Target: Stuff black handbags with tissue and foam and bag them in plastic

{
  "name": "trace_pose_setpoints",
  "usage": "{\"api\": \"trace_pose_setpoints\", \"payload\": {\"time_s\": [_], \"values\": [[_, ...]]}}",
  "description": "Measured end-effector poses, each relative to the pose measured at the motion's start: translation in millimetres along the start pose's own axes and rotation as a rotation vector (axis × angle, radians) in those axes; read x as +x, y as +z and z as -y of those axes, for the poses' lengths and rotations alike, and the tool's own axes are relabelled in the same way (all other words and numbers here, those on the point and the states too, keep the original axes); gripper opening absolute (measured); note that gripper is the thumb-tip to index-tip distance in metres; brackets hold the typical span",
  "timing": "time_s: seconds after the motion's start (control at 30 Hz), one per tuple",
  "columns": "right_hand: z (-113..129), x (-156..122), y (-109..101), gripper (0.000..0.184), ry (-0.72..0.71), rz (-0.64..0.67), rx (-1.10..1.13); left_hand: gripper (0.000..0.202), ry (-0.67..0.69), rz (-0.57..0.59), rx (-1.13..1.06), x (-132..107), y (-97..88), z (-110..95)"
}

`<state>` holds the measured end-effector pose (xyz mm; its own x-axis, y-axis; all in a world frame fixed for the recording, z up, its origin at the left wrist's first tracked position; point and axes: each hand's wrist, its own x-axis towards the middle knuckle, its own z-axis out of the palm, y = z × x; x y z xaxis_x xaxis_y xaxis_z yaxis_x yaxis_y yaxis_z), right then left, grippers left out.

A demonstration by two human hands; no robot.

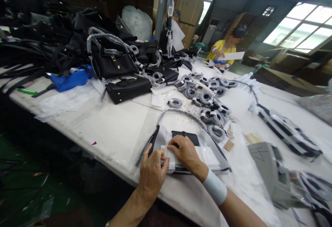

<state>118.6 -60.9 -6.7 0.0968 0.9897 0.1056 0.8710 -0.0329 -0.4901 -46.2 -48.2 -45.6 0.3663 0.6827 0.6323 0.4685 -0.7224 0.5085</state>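
Note:
A black handbag lies on the white table near its front edge, with pale wrapping sheet over its sides. Clear film covers its handle, which arches away from me. Across the bag's front rests a white sheet. My left hand has its fingers curled and pinches the sheet's left edge. Right beside it, my right hand pinches the same sheet with thumb and forefinger, its wrist in a pale band. The fingertips nearly meet, and what lies exactly between them is partly hidden.
Coiled wrapped straps lie beyond the bag. A grey tape dispenser stands at right, near a wrapped black bag. Black handbags pile up at left, by a blue bundle. A person in yellow works across the table.

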Motion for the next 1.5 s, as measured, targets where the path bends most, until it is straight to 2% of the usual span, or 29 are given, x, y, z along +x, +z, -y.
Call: {"api": "trace_pose_setpoints", "payload": {"time_s": [0.27, 0.53, 0.73, 0.97, 1.1, 1.23, 1.33, 1.43, 1.5], "values": [[2, -3, 4, 0.006, -0.110, -0.059, -0.152, 0.010, 0.163, 0.079, 0.107, 6, -6.0, 0], [5, -8, 5, 0.011, -0.192, -0.137, -0.184, 0.010, 0.141, 0.128, -0.002, 2, -8.5, 4], [7, -3, 5, 0.008, -0.089, -0.029, -0.189, 0.010, 0.142, 0.106, -0.022, 4, -7.3, 6], [9, 2, 3, 0.008, -0.053, 0.015, -0.223, 0.018, 0.353, 0.086, 0.178, 5, -17.1, -5], [8, 4, 4, 0.005, -0.029, -0.014, -0.214, 0.024, 0.406, 0.163, 0.158, -4, -18.4, -11], [10, 6, 2, 0.004, 0.024, -0.096, -0.217, 0.024, 0.351, 0.177, 0.179, -11, -14.4, -11], [11, 0, -12, 0.002, 0.015, -0.275, -0.102, 0.027, 0.339, 0.157, 0.201, -14, -12.5, -12], [3, -20, -47, 0.010, -0.006, -0.521, 0.122, 0.028, 0.353, 0.147, 0.230, -16, -12.7, -13], [-14, -43, -81, 0.015, 0.060, -0.636, 0.168, 0.028, 0.372, 0.135, 0.252, -16, -14.2, -13]]}}
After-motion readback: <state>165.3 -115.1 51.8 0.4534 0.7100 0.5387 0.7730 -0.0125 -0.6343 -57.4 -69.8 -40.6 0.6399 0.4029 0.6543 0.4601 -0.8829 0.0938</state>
